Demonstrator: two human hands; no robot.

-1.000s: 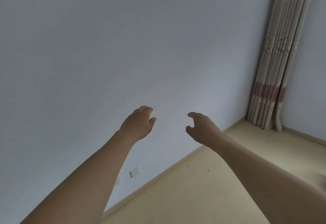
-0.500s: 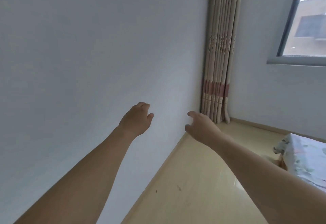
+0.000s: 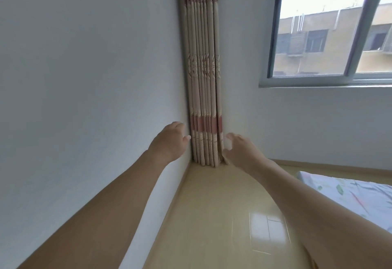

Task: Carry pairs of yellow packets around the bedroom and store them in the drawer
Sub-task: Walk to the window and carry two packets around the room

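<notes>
Both my arms are stretched out in front of me toward the corner of the room. My left hand [image 3: 169, 141] is held out with its fingers loosely curled, and it holds nothing. My right hand [image 3: 240, 150] is also empty, with fingers and thumb spread and relaxed. No yellow packets and no drawer are in view.
A white wall [image 3: 84, 77] runs along the left. A folded beige and pink curtain [image 3: 203, 77] hangs in the corner. A window [image 3: 331, 29] is at the upper right. A bed with a patterned sheet [image 3: 350, 192] lies at the right, with yellow floor [image 3: 212, 215] between it and the wall.
The view has swung to the right: the curtain moved from the right edge to the centre, and the window and bed came into view. Both hands stay empty and held out.
</notes>
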